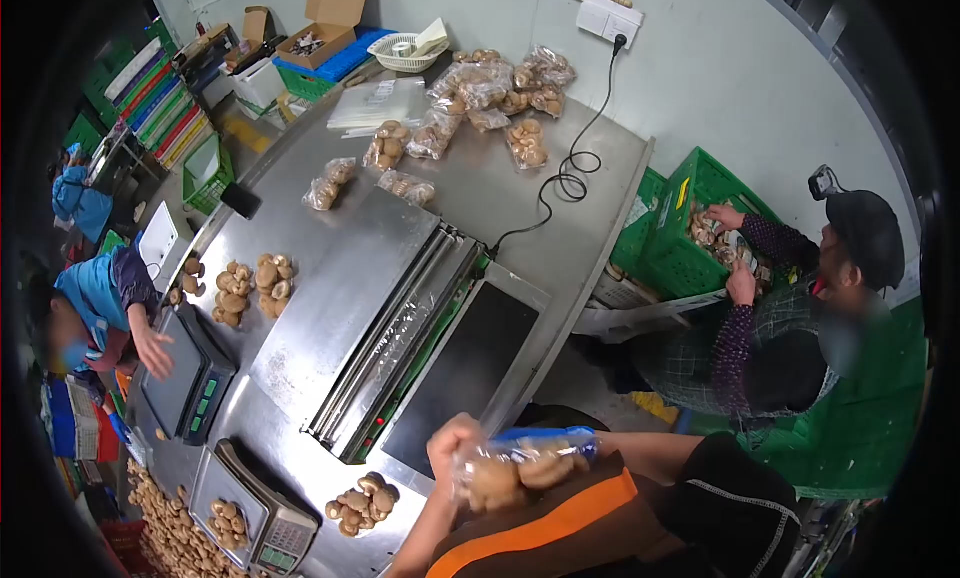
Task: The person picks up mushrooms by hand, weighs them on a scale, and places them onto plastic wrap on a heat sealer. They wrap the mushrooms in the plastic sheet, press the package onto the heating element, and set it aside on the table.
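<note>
In front of my chest is a clear plastic bag of brown mushrooms [535, 473], with several caps showing through the film. My left hand [455, 448] is closed, its fingers curled at the bag's left end. From the right, my right forearm [645, 453] reaches behind the bag, so the fingers of that hand are hidden. Something blue [545, 434] runs along the bag's upper edge. Beyond my hands lies a film-wrapping machine [395, 328] with rollers and a dark flat plate [465, 373]. A loose pile of mushrooms [362, 505] sits on the steel table left of my left hand.
Two scales [190, 373] [250, 518] stand to the left, the nearer bearing mushrooms. Bagged mushrooms [480, 83] and flat plastic bags [375, 106] lie at the back. A black cord [560, 183] crosses the table. A co-worker [780, 328] reaches into a green crate [710, 193]; another [100, 298] stands left.
</note>
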`<control>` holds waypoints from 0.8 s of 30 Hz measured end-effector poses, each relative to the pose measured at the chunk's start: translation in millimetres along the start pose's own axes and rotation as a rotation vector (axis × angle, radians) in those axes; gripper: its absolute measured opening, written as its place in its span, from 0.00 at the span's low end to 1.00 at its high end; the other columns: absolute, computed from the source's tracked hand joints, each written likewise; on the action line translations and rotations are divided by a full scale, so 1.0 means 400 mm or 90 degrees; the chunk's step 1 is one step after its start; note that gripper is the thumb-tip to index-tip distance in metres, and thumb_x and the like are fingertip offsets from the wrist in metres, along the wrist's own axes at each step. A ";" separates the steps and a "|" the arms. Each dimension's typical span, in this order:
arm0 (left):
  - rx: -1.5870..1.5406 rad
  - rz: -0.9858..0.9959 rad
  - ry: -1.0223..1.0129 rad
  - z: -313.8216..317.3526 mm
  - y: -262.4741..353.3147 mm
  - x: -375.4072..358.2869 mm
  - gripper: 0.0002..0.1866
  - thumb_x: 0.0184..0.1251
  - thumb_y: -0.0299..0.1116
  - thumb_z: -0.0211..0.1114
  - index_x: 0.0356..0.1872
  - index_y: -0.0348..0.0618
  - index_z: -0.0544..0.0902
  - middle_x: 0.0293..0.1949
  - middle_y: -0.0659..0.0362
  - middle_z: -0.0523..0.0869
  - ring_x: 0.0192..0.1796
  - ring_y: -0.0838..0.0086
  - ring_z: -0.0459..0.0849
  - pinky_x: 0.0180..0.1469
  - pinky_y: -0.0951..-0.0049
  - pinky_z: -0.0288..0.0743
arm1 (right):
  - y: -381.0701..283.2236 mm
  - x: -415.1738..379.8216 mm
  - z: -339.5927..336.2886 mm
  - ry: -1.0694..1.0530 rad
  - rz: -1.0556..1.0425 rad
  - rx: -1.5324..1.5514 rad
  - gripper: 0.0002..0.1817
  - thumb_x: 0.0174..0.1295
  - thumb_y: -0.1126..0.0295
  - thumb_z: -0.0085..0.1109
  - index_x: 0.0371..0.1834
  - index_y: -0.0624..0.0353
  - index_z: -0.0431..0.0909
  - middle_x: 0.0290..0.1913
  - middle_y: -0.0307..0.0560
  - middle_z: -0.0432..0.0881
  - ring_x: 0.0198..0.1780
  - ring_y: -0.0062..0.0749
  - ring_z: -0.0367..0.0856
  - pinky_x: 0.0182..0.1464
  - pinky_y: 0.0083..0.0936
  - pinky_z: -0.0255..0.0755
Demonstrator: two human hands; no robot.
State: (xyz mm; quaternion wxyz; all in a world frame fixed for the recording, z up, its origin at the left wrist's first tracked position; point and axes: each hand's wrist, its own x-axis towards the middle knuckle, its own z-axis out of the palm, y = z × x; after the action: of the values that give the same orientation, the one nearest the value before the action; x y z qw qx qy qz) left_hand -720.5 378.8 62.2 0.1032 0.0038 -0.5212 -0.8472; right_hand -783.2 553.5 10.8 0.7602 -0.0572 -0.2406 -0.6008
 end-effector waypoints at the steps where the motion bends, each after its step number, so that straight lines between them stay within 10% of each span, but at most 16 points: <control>1: 0.002 0.035 -0.035 0.019 0.022 -0.003 0.09 0.58 0.30 0.66 0.38 0.37 0.81 0.39 0.55 0.80 0.36 0.75 0.76 0.40 0.79 0.71 | -0.022 -0.079 -0.013 0.298 0.034 -0.169 0.15 0.70 0.68 0.49 0.56 0.61 0.72 0.47 0.45 0.80 0.47 0.27 0.80 0.49 0.23 0.77; 2: 0.032 0.030 -0.063 0.039 0.051 0.006 0.16 0.59 0.35 0.66 0.46 0.37 0.80 0.47 0.53 0.78 0.44 0.72 0.76 0.47 0.75 0.70 | 0.008 0.018 0.039 0.481 0.088 -0.708 0.15 0.70 0.68 0.48 0.57 0.62 0.72 0.56 0.45 0.74 0.58 0.23 0.73 0.53 0.15 0.72; 4: 0.012 -0.064 -0.136 0.099 0.120 0.033 0.38 0.60 0.50 0.63 0.67 0.35 0.70 0.65 0.47 0.69 0.64 0.64 0.72 0.67 0.64 0.62 | -0.008 -0.012 0.006 0.508 0.071 -0.730 0.16 0.70 0.68 0.49 0.57 0.60 0.73 0.55 0.44 0.76 0.57 0.23 0.73 0.54 0.18 0.71; 6: -0.303 -0.583 -0.042 0.029 0.101 -0.095 0.42 0.67 0.61 0.58 0.67 0.33 0.66 0.60 0.51 0.76 0.61 0.66 0.77 0.61 0.73 0.69 | -0.051 -0.039 -0.016 0.568 0.037 -0.784 0.16 0.69 0.66 0.52 0.57 0.57 0.75 0.52 0.42 0.79 0.55 0.23 0.74 0.57 0.24 0.71; 7: -0.301 -0.575 -0.050 0.022 0.108 -0.066 0.42 0.67 0.61 0.58 0.67 0.33 0.66 0.60 0.51 0.76 0.61 0.66 0.77 0.61 0.73 0.69 | -0.102 0.022 0.084 0.794 0.096 -0.690 0.16 0.71 0.62 0.51 0.56 0.58 0.76 0.50 0.40 0.81 0.54 0.25 0.75 0.57 0.26 0.71; 10: -0.242 -0.658 -0.232 0.038 0.174 0.066 0.35 0.68 0.51 0.60 0.66 0.34 0.69 0.52 0.54 0.80 0.50 0.71 0.80 0.50 0.77 0.74 | -0.119 0.014 0.246 0.718 -0.139 -0.678 0.21 0.69 0.59 0.54 0.60 0.59 0.73 0.53 0.43 0.80 0.56 0.29 0.75 0.60 0.28 0.70; 13: -0.163 -0.710 -0.343 0.013 0.286 0.126 0.28 0.69 0.40 0.62 0.65 0.35 0.71 0.44 0.58 0.85 0.38 0.76 0.84 0.38 0.80 0.79 | -0.121 0.114 0.431 0.528 0.000 -0.993 0.31 0.63 0.61 0.65 0.67 0.61 0.69 0.60 0.48 0.78 0.62 0.32 0.73 0.65 0.30 0.67; 16: -0.396 -0.577 0.076 0.058 0.214 0.033 0.22 0.73 0.37 0.59 0.63 0.37 0.72 0.47 0.59 0.82 0.43 0.78 0.82 0.43 0.81 0.77 | -0.173 0.150 0.410 0.727 0.153 -1.005 0.33 0.56 0.61 0.72 0.63 0.67 0.73 0.57 0.49 0.80 0.59 0.31 0.77 0.63 0.29 0.69; 18: -0.279 -0.373 -0.071 -0.113 0.041 -0.016 0.18 0.74 0.30 0.57 0.62 0.38 0.72 0.52 0.55 0.82 0.49 0.73 0.83 0.48 0.76 0.80 | -0.241 0.109 0.371 0.778 0.006 -0.928 0.27 0.56 0.67 0.70 0.59 0.66 0.76 0.51 0.45 0.82 0.53 0.28 0.79 0.58 0.26 0.73; 24: 0.082 -0.111 0.365 -0.288 0.350 0.160 0.17 0.73 0.34 0.59 0.56 0.34 0.78 0.47 0.54 0.85 0.46 0.71 0.84 0.49 0.71 0.79 | -0.551 -0.011 0.395 0.763 -0.628 -0.733 0.21 0.66 0.66 0.54 0.61 0.64 0.72 0.50 0.47 0.81 0.49 0.32 0.82 0.54 0.27 0.77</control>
State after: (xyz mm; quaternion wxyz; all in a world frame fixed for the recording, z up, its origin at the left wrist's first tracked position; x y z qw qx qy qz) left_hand -746.0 204.8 139.6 0.1724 0.2942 -0.5211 -0.7824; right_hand -1038.2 557.2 103.0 0.2742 0.0025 0.5221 -0.8076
